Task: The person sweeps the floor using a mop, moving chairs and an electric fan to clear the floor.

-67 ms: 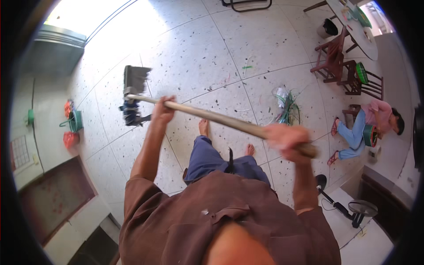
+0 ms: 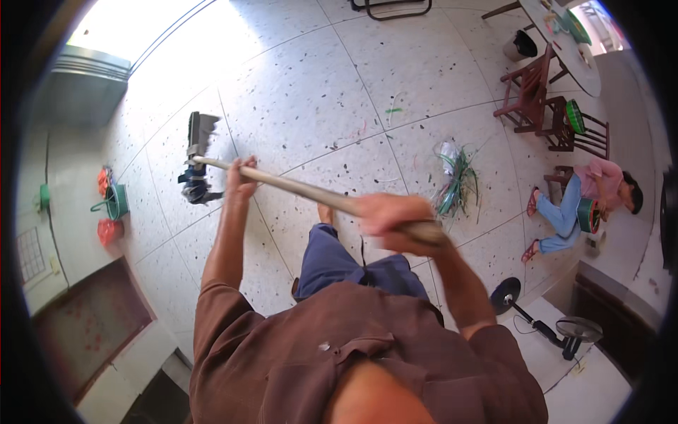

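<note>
Both my hands grip one mop, whose pale wooden handle (image 2: 304, 189) slants across in front of me. My left hand (image 2: 241, 177) is wrapped round the handle close to the head end. My right hand (image 2: 399, 219), a little blurred, is closed round it near the butt end. Out to the left is the mop head (image 2: 195, 134), a flat dark bar with grey ragged material on one side and dark blue cloth below. Whether the head touches the floor, I cannot tell.
A heap of green and clear plastic strips (image 2: 455, 184) lies on the speckled floor to the right. Beyond it a person (image 2: 583, 191) sits with a basket, near brown chairs (image 2: 522, 92) and a table (image 2: 573, 53). A black fan (image 2: 507, 293) stands lower right, a green basket (image 2: 117, 201) far left.
The mop has moved leftward, its head a little and the butt end more. My right hand has travelled left with the handle, and my left hand has shifted slightly left.
</note>
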